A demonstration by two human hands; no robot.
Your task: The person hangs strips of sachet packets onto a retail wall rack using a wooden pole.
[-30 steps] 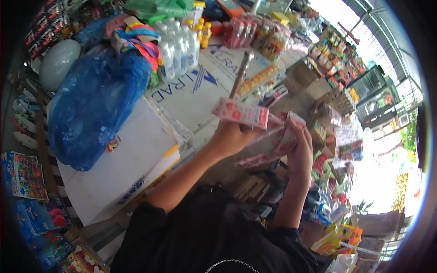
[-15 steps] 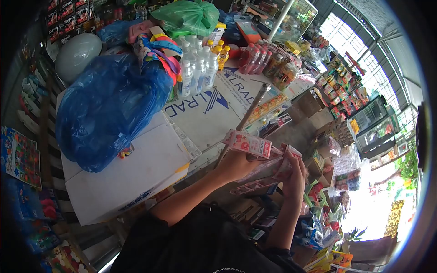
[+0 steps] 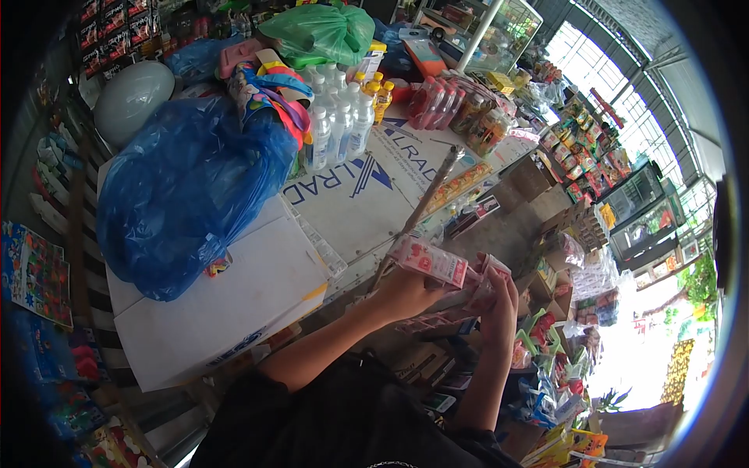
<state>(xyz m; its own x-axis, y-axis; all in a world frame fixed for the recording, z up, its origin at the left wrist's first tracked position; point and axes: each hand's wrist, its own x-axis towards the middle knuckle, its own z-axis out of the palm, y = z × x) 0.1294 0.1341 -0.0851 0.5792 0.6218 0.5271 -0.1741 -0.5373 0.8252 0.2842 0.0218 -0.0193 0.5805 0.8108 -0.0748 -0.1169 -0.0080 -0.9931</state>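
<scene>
Pink-and-white drink cartons (image 3: pixel 431 262) with red printing are held up in front of me, apparently a pack with clear wrap. My left hand (image 3: pixel 404 295) is closed round the near-left side of the pack, under the top carton. My right hand (image 3: pixel 499 304) grips the other end, fingers wrapped over a crumpled-looking pink part (image 3: pixel 482 287). The pack's lower side hangs between my two wrists, partly hidden by my hands. Just behind my left hand, a long stick (image 3: pixel 427 195) stands at a slant along the table edge.
A blue plastic bag (image 3: pixel 187 195) lies partly on a white cardboard box (image 3: pixel 226 312) at left. On the printed table (image 3: pixel 343 214) stand clear bottles (image 3: pixel 339 125), red bottles (image 3: pixel 435 103) and jars (image 3: pixel 489 131). Cardboard boxes (image 3: pixel 538 187) and bagged goods (image 3: pixel 546 390) crowd the floor at right.
The carton pack has tipped slightly and shifted a little down and right with my left hand. My right hand has moved slightly left, keeping its hold.
</scene>
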